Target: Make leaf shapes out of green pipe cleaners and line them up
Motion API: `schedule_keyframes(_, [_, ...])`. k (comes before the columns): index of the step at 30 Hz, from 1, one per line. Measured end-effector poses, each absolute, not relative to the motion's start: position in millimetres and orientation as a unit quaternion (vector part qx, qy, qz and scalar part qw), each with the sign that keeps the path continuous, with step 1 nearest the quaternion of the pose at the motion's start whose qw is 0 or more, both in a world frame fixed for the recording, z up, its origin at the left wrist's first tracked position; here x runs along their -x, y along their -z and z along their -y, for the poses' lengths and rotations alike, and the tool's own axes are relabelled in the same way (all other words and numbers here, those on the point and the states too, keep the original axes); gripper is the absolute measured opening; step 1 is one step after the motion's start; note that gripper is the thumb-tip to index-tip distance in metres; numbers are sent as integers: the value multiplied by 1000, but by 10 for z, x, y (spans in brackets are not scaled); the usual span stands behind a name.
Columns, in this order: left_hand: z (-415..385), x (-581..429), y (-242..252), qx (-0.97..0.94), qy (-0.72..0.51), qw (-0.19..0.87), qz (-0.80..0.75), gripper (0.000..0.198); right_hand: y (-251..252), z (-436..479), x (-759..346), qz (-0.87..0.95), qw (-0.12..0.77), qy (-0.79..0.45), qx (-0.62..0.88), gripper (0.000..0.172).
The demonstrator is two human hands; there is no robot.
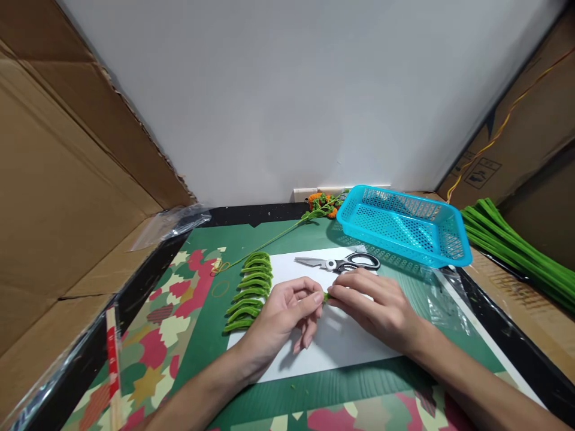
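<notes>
My left hand [281,311] and my right hand [375,305] meet over a white sheet [341,344], and both pinch one small green pipe-cleaner piece [326,296] between their fingertips. Only a tip of that piece shows between the fingers. Left of my left hand, several bent green pipe-cleaner pieces [248,291] lie in a row along the sheet's left edge. Grey-handled scissors [339,262] lie shut on the sheet just beyond my right hand.
A turquoise plastic basket [442,254] stands at the back right. A bundle of long green pipe cleaners [512,251] lies right of it. A green stem with orange flowers [321,206] lies at the back. Rubber bands [220,289] lie on the green mat. Cardboard walls enclose both sides.
</notes>
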State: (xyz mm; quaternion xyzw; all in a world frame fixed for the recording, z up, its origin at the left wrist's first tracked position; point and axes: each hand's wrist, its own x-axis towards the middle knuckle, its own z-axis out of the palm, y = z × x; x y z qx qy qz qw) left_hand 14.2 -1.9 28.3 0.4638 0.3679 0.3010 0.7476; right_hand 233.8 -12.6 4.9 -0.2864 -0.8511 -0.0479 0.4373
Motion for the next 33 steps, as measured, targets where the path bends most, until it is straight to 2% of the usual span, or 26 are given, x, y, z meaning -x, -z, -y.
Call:
schedule_keyframes(4, [30,-157,-305,-463,-269,769,-349,30,-83,150,-2369,867,420,90,250,8])
schedule_keyframes(7, [59,-148,-277,-530,-276,715,-364,27,-77,172,-2310,845,458,27,276,11])
schedule_keyframes(9, [78,-114,-239,-617,-289,621,-387,20,-62,178,-2245,793,481,-153,342,19])
schedule_keyframes(12, [76,-38,-171,-796,-333,368,-347,6,-43,163,-2174,607,429,-543,392,37])
schedule_keyframes(13, [68,-17,-151,-842,-345,283,-304,11,-41,152,-2170,540,397,-636,382,43])
schedule_keyframes(15, [51,5,-123,-883,-351,187,-250,22,-47,129,-2192,465,366,-720,362,50])
schedule_keyframes(17, [43,-2,-119,-874,-350,195,-273,20,-68,107,-2241,476,373,-705,371,49])
schedule_keyframes(20, [50,-35,-143,-828,-338,281,-348,9,-106,82,-2314,533,394,-634,398,44])
schedule_keyframes(22, [56,-55,-157,-805,-337,313,-374,9,-118,70,-2341,550,397,-613,405,43])
schedule_keyframes(26, [39,-75,-165,-787,-343,316,-403,7,-107,58,-2345,554,394,-611,407,45])
schedule_keyframes(33, [-3,-60,-174,-775,-312,300,-461,29,-82,26,-2341,568,407,-569,434,47])
